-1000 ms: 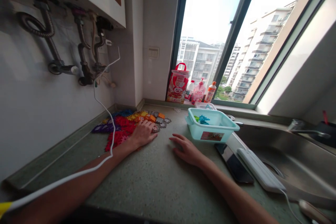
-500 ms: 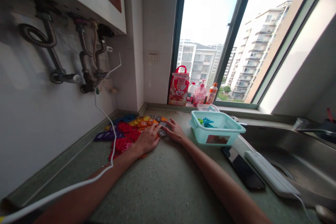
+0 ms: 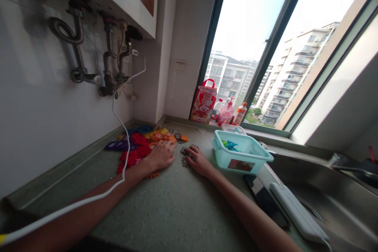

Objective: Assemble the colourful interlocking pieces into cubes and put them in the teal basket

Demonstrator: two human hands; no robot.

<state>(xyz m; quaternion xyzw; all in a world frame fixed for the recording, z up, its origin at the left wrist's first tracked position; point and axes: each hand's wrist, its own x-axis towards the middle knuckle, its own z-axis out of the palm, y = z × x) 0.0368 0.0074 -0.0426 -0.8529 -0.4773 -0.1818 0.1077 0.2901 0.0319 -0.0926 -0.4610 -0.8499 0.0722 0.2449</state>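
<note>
On the worktop my left hand [image 3: 162,155] lies flat, fingers stretched over the right edge of a heap of small toothed plastic pieces. Red pieces [image 3: 135,153] spread left of this hand, with purple pieces [image 3: 118,145] beyond them. Yellow and orange pieces [image 3: 161,135] lie behind it. My right hand [image 3: 200,161] rests with fingers apart on a small group of grey toothed pieces [image 3: 184,160], separate from the heap. Some of these grey pieces are hidden under the fingers.
A turquoise basket [image 3: 236,165] holding blue and green pieces stands right of my right hand. Beside it lie a phone [image 3: 264,199] and a white power strip [image 3: 298,212], next to the sink [image 3: 333,197]. A white cable [image 3: 118,183] crosses above my left forearm.
My right hand has drawn back toward me, and grey pieces have come with it, away from the heap. My left hand has shifted slightly left. The camera view has tilted.
</note>
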